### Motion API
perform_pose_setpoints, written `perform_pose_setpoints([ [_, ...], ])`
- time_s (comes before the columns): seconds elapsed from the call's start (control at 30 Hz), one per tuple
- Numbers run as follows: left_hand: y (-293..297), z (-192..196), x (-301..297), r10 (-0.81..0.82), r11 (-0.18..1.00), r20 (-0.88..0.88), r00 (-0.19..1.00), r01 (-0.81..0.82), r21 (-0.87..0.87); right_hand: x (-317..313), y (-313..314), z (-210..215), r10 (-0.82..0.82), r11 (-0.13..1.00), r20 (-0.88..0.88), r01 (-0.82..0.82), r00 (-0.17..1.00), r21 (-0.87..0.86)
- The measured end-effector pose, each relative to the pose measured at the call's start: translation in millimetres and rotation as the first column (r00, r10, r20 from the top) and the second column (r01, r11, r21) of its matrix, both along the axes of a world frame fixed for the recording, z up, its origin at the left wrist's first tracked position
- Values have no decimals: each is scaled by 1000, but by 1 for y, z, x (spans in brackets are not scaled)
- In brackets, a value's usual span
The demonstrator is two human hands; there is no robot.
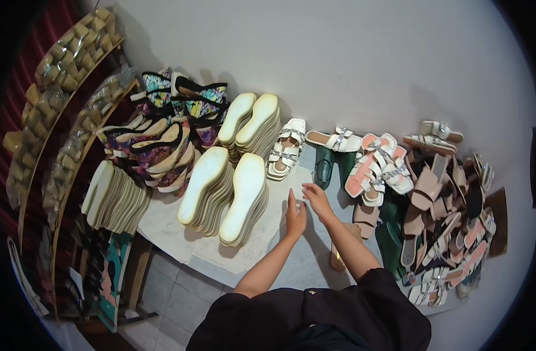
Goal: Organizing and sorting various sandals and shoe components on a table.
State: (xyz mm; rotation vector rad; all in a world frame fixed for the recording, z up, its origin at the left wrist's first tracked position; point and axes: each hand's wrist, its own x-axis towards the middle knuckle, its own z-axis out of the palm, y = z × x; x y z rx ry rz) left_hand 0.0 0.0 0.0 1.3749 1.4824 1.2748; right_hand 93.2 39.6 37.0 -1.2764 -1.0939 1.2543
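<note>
My left hand [295, 215] hovers over the white tabletop, palm turned inward and fingers stretched forward. Facing it, slightly apart, is my right hand [316, 200], its fingers loosely bent toward the left one. I see nothing held in either hand. Left of them stands a tall stack of cream insoles [243, 193], with a second insole stack [204, 181] beside it. Just beyond my hands lies a pair of white slide sandals [286, 150] with chain trim. A dark green shoe [324, 168] sits close past my right fingertips.
White and pink slides [374, 167] are heaped to the right, beside a pile of beige sandals [427, 190]. Floral wedge shoes [162, 143] and further insole stacks [257, 123] fill the back left. Shelves at far left carry bagged heel blocks [74, 52]. A wall borders the back.
</note>
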Motion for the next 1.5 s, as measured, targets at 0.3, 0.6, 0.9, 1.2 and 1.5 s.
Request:
perform_pose_setpoints([
  [0.3,-92,14,-2,-466,879,44,884,468,-90,63,-120,9,-180,976,-33,183,983,122],
  [0.6,-101,1,19,-376,926,20,926,375,34,108,-154,-12,-425,898,475,426,771,110],
  [0.9,-3,8,41,-204,968,-82,976,214,135,106,-110,32,-507,816,713,536,484,216],
  [1.2,166,47,122,-68,998,-504,861,65,-24,129,-74,-1,-580,779,676,553,454,297],
  [1.5,243,19,115,-298,940,-137,945,265,-215,166,-80,12,-732,670,548,572,405,473],
])
